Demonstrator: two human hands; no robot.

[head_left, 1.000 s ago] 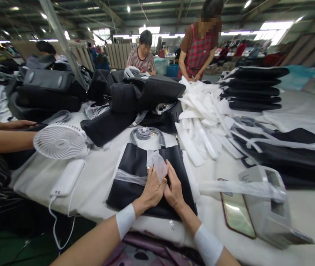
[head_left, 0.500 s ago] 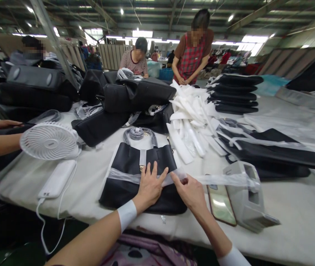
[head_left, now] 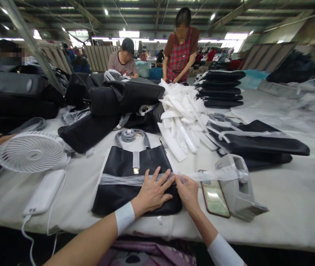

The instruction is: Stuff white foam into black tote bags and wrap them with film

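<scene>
Fingers: left hand (head_left: pixel 153 192) splayed flat on black bag (head_left: pixel 117 197) | right hand (head_left: pixel 188 192) pinching tape (head_left: pixel 210 175) (fan (head_left: pixel 30 151) badge unreadable)

We see a white desk fan (head_left: pixel 30 151) beside a white power bank (head_left: pixel 45 192), a phone (head_left: pixel 215 194) lying flat, and heaped white foam strips (head_left: pixel 182 114) mid-table.

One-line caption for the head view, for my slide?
Left hand flat on a black handbag, right hand pinching clear tape from a grey dispenser.
</scene>
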